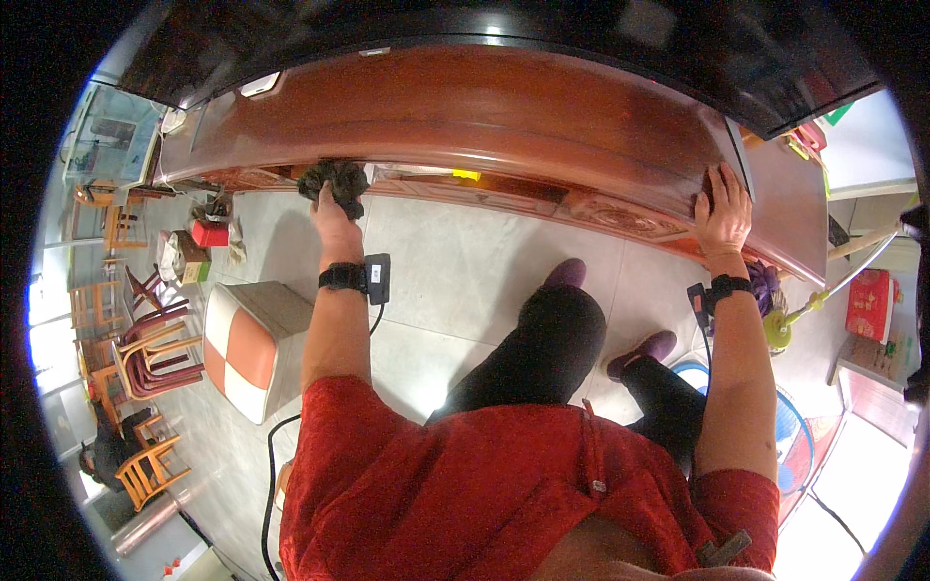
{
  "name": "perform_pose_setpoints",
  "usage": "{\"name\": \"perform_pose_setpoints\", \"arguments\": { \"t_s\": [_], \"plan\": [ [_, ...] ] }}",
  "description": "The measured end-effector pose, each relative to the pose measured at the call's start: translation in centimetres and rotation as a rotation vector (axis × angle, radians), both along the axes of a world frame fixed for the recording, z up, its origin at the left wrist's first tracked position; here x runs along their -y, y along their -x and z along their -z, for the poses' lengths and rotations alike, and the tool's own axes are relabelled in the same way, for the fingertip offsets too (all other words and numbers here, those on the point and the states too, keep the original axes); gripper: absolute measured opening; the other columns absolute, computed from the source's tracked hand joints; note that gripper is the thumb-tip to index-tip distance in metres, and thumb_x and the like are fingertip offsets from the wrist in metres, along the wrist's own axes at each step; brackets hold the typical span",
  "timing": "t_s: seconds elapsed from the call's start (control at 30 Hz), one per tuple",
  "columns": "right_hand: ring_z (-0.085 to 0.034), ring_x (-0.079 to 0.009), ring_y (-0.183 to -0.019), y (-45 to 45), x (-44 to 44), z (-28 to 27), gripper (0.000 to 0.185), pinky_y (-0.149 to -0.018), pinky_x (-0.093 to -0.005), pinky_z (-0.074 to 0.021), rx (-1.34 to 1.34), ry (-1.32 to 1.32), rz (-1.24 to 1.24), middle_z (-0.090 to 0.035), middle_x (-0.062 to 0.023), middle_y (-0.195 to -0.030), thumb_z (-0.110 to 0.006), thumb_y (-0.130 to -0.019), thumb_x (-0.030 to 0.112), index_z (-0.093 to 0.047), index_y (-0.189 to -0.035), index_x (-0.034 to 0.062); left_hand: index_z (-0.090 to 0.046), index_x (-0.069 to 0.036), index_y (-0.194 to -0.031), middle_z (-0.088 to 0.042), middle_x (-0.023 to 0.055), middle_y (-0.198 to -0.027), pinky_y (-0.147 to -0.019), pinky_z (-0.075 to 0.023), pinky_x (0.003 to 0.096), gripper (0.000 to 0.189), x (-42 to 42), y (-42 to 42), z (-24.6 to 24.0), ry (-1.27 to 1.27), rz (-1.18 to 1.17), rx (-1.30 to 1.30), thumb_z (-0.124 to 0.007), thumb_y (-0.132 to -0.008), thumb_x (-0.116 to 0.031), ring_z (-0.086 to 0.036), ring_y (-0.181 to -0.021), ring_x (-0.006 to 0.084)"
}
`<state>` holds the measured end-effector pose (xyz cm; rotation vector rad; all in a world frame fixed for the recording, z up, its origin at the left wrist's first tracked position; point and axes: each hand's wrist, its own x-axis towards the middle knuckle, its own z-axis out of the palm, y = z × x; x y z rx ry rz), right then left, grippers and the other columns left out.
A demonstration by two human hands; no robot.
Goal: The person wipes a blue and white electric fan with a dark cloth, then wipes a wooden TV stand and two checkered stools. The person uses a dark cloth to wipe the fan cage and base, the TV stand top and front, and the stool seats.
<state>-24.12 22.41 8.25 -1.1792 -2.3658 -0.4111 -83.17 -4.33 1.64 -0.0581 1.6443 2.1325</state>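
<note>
My left hand [336, 225] grips a crumpled dark cloth [334, 185] at the front edge of a long reddish-brown wooden cabinet [465, 109]. Its fingers are partly hidden by the cloth. My right hand [723, 210] lies palm down on the cabinet top near its right part, with the fingers a little apart and nothing held. Below the top's edge, a part-open front section shows a yellow item [466, 174] and white things inside. Carved panels [617, 210] run along the cabinet's front.
A large black screen [508, 43] stands over the cabinet's back. A padded stool [240, 352] with orange and white squares is at left, near stacked chairs [156, 352] and a red box [211, 233]. A mop handle [864, 243] leans at right. Black cables hang by both arms.
</note>
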Motion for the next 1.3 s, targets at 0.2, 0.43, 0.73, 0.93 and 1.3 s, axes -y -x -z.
{"name": "perform_pose_setpoints", "arguments": {
  "t_s": [0.2,0.43,0.73,0.93,1.3],
  "plan": [
    [-0.054,-0.0361,-0.13,0.1,-0.1,0.0,0.048,-0.109,-0.0491,-0.0428,0.01,0.017,0.011,-0.058,-0.0148,-0.142,-0.061,-0.09,0.027,-0.063,-0.135,0.0087,-0.061,-0.005,-0.13,-0.068,0.0093,-0.119,-0.08,-0.058,0.0396,0.04,4.0,-2.3,8.2,0.058,0.105,0.375,-0.053,-0.106,-0.036,-0.067,-0.1,0.028],
    [-0.054,-0.0374,-0.129,0.1,-0.2,0.0,0.047,-0.11,-0.0492,-0.0424,0.025,-0.02,-0.032,-0.058,-0.0157,-0.142,-0.059,-0.093,0.027,-0.063,-0.135,0.007,-0.061,0.002,-0.128,-0.069,0.015,-0.114,-0.077,-0.0559,0.0417,0.045,2.7,-6.1,18.1,0.352,0.375,0.167,-0.068,-0.096,-0.029,-0.067,-0.097,0.0303],
    [-0.057,-0.0383,-0.126,0.3,-0.2,-0.4,0.047,-0.108,-0.0481,-0.0435,0.005,0.024,-0.07,-0.059,-0.017,-0.14,-0.055,-0.096,0.03,-0.063,-0.136,0.0072,-0.062,-0.002,-0.132,-0.07,0.0086,-0.125,-0.092,-0.0534,0.0378,0.048,-3.6,2.5,24.8,0.774,0.304,0.114,-0.07,-0.093,-0.03,-0.066,-0.11,0.0228],
    [-0.059,-0.0378,-0.125,0.5,-0.4,-0.3,0.047,-0.107,-0.0466,-0.0446,0.028,0.007,-0.066,-0.059,-0.0158,-0.142,-0.054,-0.096,0.03,-0.063,-0.136,0.0082,-0.07,0.006,-0.112,-0.076,0.0129,-0.103,-0.08,-0.0556,0.0409,0.042,-4.0,5.1,23.1,0.634,0.009,0.109,-0.068,-0.091,-0.03,-0.071,-0.088,0.028],
    [-0.057,-0.037,-0.127,0.0,-0.4,0.0,0.046,-0.109,-0.0487,-0.0443,0.027,-0.019,-0.018,-0.06,-0.0132,-0.142,-0.062,-0.09,0.028,-0.065,-0.133,0.0109,-0.065,0.004,-0.114,-0.07,0.0135,-0.095,-0.049,-0.0496,0.0399,0.041,-5.8,-4.7,24.3,0.666,0.41,0.071,-0.067,-0.095,-0.033,-0.064,-0.062,0.0251]
  ]
}}
